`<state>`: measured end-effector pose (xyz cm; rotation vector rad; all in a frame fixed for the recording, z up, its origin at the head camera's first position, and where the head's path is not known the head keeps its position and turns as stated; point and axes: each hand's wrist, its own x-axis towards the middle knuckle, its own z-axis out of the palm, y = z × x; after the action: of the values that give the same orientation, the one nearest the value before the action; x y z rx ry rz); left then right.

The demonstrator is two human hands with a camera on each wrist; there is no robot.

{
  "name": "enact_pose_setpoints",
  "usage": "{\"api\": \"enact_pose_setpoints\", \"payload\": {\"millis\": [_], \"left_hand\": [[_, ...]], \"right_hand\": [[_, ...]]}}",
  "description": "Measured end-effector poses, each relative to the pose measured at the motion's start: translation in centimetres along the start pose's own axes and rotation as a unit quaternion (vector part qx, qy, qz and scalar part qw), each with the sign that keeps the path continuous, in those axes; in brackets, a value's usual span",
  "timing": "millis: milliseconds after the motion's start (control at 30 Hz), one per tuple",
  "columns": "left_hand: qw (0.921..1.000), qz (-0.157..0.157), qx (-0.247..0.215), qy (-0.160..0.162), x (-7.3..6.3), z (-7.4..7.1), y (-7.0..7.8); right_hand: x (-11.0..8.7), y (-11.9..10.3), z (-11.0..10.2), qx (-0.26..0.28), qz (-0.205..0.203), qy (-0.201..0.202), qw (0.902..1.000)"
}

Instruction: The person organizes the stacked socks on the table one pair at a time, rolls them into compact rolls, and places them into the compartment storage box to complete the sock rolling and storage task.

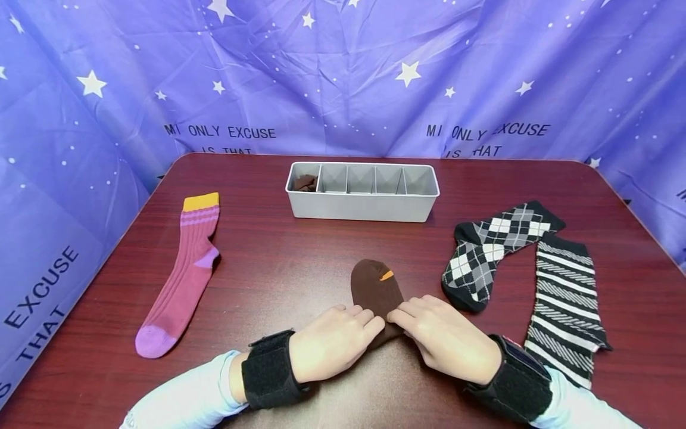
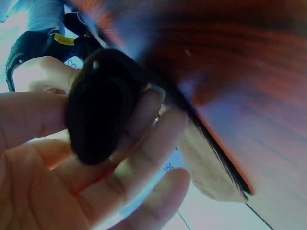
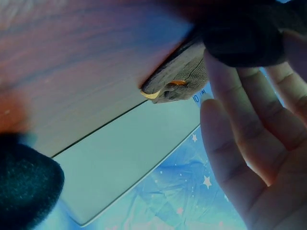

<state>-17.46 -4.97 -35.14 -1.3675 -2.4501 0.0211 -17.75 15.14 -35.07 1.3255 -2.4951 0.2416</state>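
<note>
A brown sock (image 1: 372, 286) with a small orange mark lies on the table between my hands, its rounded end toward the storage box. My left hand (image 1: 334, 342) pinches its near part from the left, and my right hand (image 1: 439, 336) pinches the same part from the right. Up close in the left wrist view, the gathered part of the sock (image 2: 98, 115) looks dark and bunched between thumb and fingers. Against the right fingers, the right wrist view shows a dark fold of sock (image 3: 244, 43). My hands hide some of the near end.
Behind the sock stands a grey divided box (image 1: 361, 207), with a brown bundle (image 1: 305, 183) in its leftmost compartment. A pink sock (image 1: 184, 277) lies at left. To the right are an argyle sock (image 1: 474, 262) and a black-and-white striped sock (image 1: 565, 298), touching or nearly so.
</note>
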Motion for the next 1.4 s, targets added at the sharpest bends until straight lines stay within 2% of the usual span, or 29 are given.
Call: {"api": "enact_pose_setpoints", "payload": {"millis": [100,200,333,467,600,833,900,1033,1167,1300,1400], "left_hand": [[0.9999,-0.004,0.009,0.009,0.08,-0.17,-0.03],[0.9992,-0.004,0.002,0.04,0.21,-0.45,0.01],[0.9972,0.014,-0.017,0.071,0.3,-0.85,0.15],[0.9982,0.03,-0.005,0.051,0.25,-0.97,0.18],[0.9992,0.03,-0.002,0.025,0.18,-0.9,0.07],[0.9999,0.009,-0.003,0.012,0.28,-0.65,-0.07],[0.9999,0.006,0.006,0.012,0.26,-0.54,-0.06],[0.9994,0.007,0.031,0.014,0.23,-0.33,0.07],[0.9994,0.013,0.023,0.024,0.17,-0.29,0.22],[0.9996,0.016,-0.006,0.023,0.04,-0.36,0.28],[0.9998,0.012,-0.01,0.015,-0.04,-0.37,0.32]], "right_hand": [[0.01,0.04,0.01,-0.006,0.003,-0.007,1.0],[0.03,0.12,0.1,-0.015,0.011,-0.015,0.9997],[0.01,0.17,0.16,-0.023,0.027,-0.031,0.9989],[0.01,0.13,0.17,-0.023,0.045,-0.046,0.9977],[0.07,0.18,0.24,-0.015,0.052,-0.045,0.9975],[0.36,0.55,0.51,-0.015,0.035,0.027,0.9989],[0.37,0.51,0.52,-0.007,0.038,0.032,0.9987],[0.16,0.35,0.33,0.003,0.05,0.006,0.9987],[0.11,0.16,0.06,0.025,0.044,-0.022,0.9985],[0.07,-0.06,-0.04,0.06,0.021,-0.016,0.9979],[0.03,-0.22,-0.01,0.072,0.01,-0.011,0.9973]]}}
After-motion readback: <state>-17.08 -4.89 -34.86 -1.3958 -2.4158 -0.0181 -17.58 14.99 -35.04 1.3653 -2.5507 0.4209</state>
